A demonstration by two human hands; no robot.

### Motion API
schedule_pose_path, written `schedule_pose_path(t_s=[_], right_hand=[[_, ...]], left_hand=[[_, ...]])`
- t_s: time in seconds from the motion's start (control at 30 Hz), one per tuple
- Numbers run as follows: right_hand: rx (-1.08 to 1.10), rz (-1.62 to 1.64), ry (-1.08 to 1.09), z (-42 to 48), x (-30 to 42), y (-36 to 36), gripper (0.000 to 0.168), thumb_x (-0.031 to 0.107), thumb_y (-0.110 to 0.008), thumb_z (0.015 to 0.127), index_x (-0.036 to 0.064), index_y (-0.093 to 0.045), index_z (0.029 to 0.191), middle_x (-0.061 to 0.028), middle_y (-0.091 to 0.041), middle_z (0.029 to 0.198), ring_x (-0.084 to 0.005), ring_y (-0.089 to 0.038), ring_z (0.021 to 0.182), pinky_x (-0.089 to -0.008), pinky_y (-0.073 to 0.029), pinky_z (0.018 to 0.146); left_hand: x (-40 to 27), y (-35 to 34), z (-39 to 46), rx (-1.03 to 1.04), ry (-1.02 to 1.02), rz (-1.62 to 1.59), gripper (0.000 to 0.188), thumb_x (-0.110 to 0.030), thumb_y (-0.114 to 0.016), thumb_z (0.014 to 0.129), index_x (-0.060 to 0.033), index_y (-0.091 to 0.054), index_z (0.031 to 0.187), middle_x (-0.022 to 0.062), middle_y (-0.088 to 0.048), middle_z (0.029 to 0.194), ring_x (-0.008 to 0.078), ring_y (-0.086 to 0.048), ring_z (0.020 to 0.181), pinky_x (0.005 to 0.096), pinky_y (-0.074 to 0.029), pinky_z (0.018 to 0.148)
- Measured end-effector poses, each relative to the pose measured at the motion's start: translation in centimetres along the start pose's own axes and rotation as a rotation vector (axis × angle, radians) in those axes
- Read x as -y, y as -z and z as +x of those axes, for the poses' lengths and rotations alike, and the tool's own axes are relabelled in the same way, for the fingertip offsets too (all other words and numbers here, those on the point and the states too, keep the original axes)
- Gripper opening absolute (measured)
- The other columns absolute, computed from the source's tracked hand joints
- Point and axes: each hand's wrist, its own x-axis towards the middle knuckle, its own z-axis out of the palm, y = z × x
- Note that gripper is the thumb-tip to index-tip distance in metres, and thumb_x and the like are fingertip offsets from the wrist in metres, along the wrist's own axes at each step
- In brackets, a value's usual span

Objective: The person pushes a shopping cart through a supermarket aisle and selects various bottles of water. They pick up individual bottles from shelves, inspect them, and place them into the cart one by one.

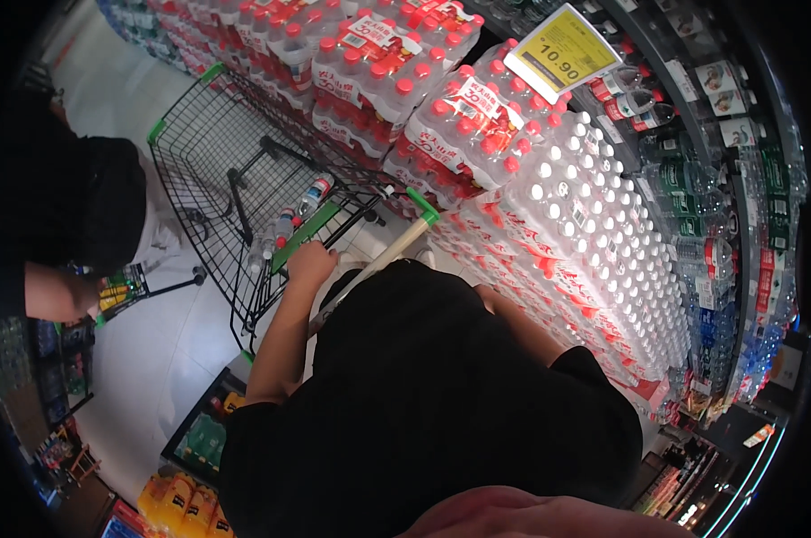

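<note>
A black wire shopping cart (197, 141) with green corner caps stands in front of me, tilted across the view. My left hand (313, 262) is curled over the cart's rear frame, beside its green panel (318, 225); the fingertips are hidden. The pale handle bar (395, 242) runs between that hand and my black shirt. Several plastic bottles lie in the cart by the panel, among them a clear bottle with a label (316, 192) and a red-capped bottle (285, 226). My right hand (487, 298) is low against my body, mostly hidden by the shirt.
Shrink-wrapped packs of red-capped water bottles (371, 67) and a stack of white-capped bottles (580, 195) line the right side, below a yellow price sign (561, 52). Bottle shelves (688, 175) rise behind. At left, another person's hand (62, 294) is at a second cart (153, 292).
</note>
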Motion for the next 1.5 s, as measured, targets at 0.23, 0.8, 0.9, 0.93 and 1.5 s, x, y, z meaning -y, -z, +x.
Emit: schedule_pose_path(t_s=[0.23,0.8,0.9,0.93,1.5], right_hand=[[-0.068,-0.035,-0.123,4.1,-0.8,-2.2,0.038,0.035,-0.067,0.074,0.001,-0.070,0.091,-0.0230,-0.067,0.096,-0.0389,-0.065,0.092,-0.0447,-0.050,0.078],[-0.573,0.167,0.076,6.5,5.4,3.0,0.024,0.008,-0.054,0.076,0.002,-0.069,0.094,-0.0194,-0.068,0.092,-0.0346,-0.065,0.087,-0.0405,-0.051,0.079],[-0.562,0.190,0.181,6.4,7.7,5.9,0.025,0.004,-0.051,0.076,0.003,-0.068,0.094,-0.0173,-0.069,0.093,-0.0325,-0.065,0.089,-0.0385,-0.051,0.079],[-0.489,0.209,0.225,6.6,8.6,7.2,0.024,0.004,-0.053,0.078,0.003,-0.068,0.097,-0.0150,-0.069,0.095,-0.0298,-0.065,0.091,-0.0368,-0.051,0.081],[-0.189,-0.403,1.159,8.2,23.7,18.0,0.020,0.016,-0.060,0.079,0.007,-0.064,0.096,-0.0083,-0.062,0.097,-0.0270,-0.056,0.101,-0.0405,-0.046,0.086]], left_hand=[[0.8,0.9,1.3,0.046,0.001,0.079,0.048,-0.045,-0.058,0.083,-0.0010,-0.069,0.098,0.0202,-0.068,0.102,0.0364,-0.065,0.095,0.0448,-0.052,0.083],[4.7,-0.6,6.4,0.107,-0.078,-0.062,0.060,-0.045,-0.062,0.078,0.0035,-0.062,0.113,0.0283,-0.063,0.109,0.0409,-0.060,0.106,0.0426,-0.046,0.091],[4.4,-0.4,6.0,0.088,-0.061,-0.124,0.058,-0.042,-0.062,0.079,0.0015,-0.061,0.117,0.0277,-0.062,0.113,0.0406,-0.058,0.109,0.0414,-0.046,0.093],[3.9,0.0,5.5,0.077,-0.056,-0.165,0.055,-0.040,-0.062,0.080,0.0025,-0.062,0.115,0.0274,-0.063,0.110,0.0397,-0.059,0.107,0.0407,-0.045,0.093],[3.5,-1.6,4.7,0.100,0.080,-0.401,0.053,-0.038,-0.059,0.085,0.0027,-0.059,0.118,0.0230,-0.063,0.113,0.0332,-0.059,0.107,0.0355,-0.043,0.092]])
